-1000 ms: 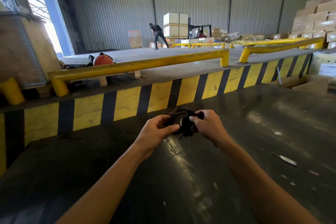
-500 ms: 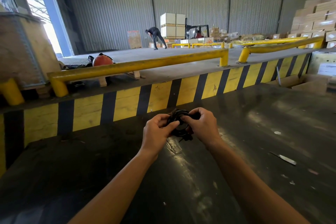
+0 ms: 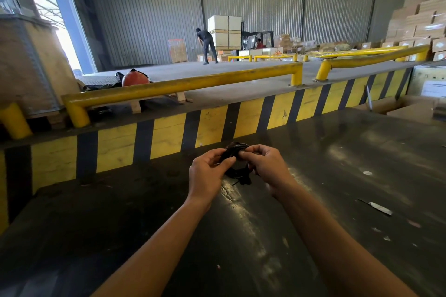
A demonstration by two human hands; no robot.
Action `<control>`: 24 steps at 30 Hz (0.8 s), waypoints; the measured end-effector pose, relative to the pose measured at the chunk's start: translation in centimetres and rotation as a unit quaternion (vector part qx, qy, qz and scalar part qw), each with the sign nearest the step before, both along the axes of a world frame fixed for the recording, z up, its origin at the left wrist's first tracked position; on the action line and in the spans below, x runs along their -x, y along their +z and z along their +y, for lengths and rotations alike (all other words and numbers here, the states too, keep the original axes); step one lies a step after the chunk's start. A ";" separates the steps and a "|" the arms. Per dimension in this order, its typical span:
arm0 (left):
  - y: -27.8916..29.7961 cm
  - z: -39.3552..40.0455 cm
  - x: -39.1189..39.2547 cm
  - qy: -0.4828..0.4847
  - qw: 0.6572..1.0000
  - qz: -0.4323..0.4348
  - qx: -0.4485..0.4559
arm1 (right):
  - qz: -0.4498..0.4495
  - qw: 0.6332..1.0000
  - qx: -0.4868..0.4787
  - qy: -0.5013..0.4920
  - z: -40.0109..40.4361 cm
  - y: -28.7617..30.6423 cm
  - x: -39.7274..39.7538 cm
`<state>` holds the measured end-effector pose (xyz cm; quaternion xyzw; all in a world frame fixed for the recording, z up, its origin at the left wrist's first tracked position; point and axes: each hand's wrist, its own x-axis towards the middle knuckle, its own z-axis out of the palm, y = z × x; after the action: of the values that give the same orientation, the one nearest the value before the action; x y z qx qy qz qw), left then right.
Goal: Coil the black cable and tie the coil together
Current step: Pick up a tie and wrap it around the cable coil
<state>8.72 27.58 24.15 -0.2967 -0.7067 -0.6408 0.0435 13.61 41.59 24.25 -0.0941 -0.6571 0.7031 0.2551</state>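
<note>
A: Foreground, what do the two hands hold?

B: One black cable (image 3: pixel 237 167), wound into a small coil, held in the air just above the dark table (image 3: pixel 169 236). The left hand (image 3: pixel 207 176) grips the coil's left side, thumb and fingers closed on the strands. The right hand (image 3: pixel 268 169) pinches the top of the coil, thumb and forefinger pressed together on it, the other fingers curled. A short loose end hangs below the coil.

A: What else lies on the table?

B: One pale flat strip (image 3: pixel 377 207) well to the right, plus a few small pale scraps; what they are cannot be told.

A: Containers?

B: At the table's far right edge, one open cardboard box (image 3: pixel 407 106); its contents are hidden. Beyond it stands a pale carton with a label (image 3: pixel 432 84).

A: Middle distance?

B: One striped yellow-and-black kerb (image 3: pixel 169 135), and above it two near yellow rails (image 3: pixel 183 87), with more behind. One orange rounded object (image 3: pixel 135 78) lies behind the left rail.

A: Far field?

B: One person in dark clothing (image 3: pixel 206 43) bends forward beside a stack of four large white cartons (image 3: pixel 224 31), closed. A forklift (image 3: pixel 258 40) with one seated person stands behind. Stacked brown boxes (image 3: pixel 415 21) fill the right wall; too many to count.
</note>
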 end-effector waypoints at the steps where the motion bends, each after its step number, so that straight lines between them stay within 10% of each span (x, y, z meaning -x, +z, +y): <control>1: 0.0 0.0 0.0 0.001 1.000 0.003 0.001 | -0.002 1.000 -0.003 0.009 0.1 0.1 -0.1; 16: 0.1 -0.5 -0.3 -0.009 0.995 0.076 0.061 | -0.027 0.962 -0.238 0.131 1.3 1.0 -2.7; 24: -0.3 -0.7 -0.1 -0.044 0.988 0.082 0.120 | -0.032 0.973 -0.170 0.155 1.7 0.6 -2.9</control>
<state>8.78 26.86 23.86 -0.3823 -0.7585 -0.5264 0.0371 16.50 43.24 24.81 0.0314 -0.7815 0.6085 0.1342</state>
